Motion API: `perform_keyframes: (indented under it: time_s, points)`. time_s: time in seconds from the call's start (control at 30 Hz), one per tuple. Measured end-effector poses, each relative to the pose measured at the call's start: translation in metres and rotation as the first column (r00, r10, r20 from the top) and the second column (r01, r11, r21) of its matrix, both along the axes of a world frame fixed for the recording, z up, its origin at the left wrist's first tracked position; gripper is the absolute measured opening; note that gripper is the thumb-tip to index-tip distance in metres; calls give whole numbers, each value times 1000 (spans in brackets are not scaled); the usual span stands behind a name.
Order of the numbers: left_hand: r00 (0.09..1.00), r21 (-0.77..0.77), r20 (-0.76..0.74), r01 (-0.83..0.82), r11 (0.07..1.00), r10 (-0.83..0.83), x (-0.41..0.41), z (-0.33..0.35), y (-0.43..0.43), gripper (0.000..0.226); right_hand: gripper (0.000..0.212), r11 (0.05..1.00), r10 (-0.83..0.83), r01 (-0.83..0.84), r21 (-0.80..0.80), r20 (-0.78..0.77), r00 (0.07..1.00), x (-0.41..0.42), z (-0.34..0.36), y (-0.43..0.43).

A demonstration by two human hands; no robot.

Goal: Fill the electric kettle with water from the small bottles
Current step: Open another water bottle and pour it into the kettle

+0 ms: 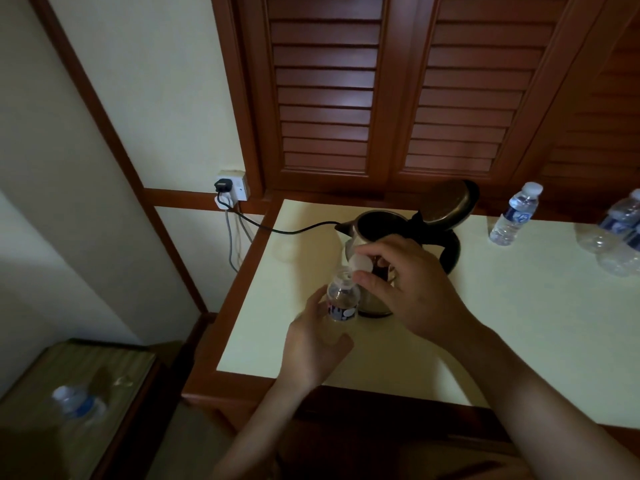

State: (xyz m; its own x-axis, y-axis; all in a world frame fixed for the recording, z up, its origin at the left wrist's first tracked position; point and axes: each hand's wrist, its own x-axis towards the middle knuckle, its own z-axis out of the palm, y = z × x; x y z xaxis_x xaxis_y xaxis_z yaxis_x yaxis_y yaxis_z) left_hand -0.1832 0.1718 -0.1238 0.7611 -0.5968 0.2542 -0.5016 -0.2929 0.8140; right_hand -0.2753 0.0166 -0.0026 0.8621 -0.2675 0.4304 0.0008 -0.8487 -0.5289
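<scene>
A steel electric kettle stands on the pale table, its lid swung up and open. In front of it my left hand grips a small clear water bottle upright by its lower half. My right hand is just above the bottle's neck and pinches its white cap between thumb and fingers. The cap sits slightly off the bottle's mouth. The right hand hides much of the kettle's body.
A capped small bottle stands right of the kettle, and more bottles lie at the far right edge. The kettle's black cord runs left to a wall socket. Another bottle lies on a low stand at bottom left.
</scene>
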Motion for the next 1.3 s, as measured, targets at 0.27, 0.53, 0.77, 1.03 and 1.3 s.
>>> perform_keyframes:
  time_s: [0.27, 0.53, 0.77, 1.03, 1.3]
  points:
    - [995, 18, -24, -92, 996, 92, 2, -1, -5, 83, 38, 991, 125, -133, -30, -206, 971, 11, 10, -2]
    - [993, 42, -3, -116, 992, 117, 7, -6, -7, 60, 37, 976, 195, -215, -33, -305, 932, 19, 22, -3]
    - [998, 101, -63, -21, 995, 28, 5, -4, -3, 63, 40, 979, 169, -198, -42, -371, 913, 18, 31, -7]
    - [998, 60, -36, -55, 997, 57, 4, -3, -4, 60, 32, 978, 154, -197, -69, -395, 906, 19, 37, -12]
    - [987, 53, 140, -92, 994, 84, 8, -13, -6, 45, 28, 964, 31, -130, -232, -389, 921, 24, 37, -1]
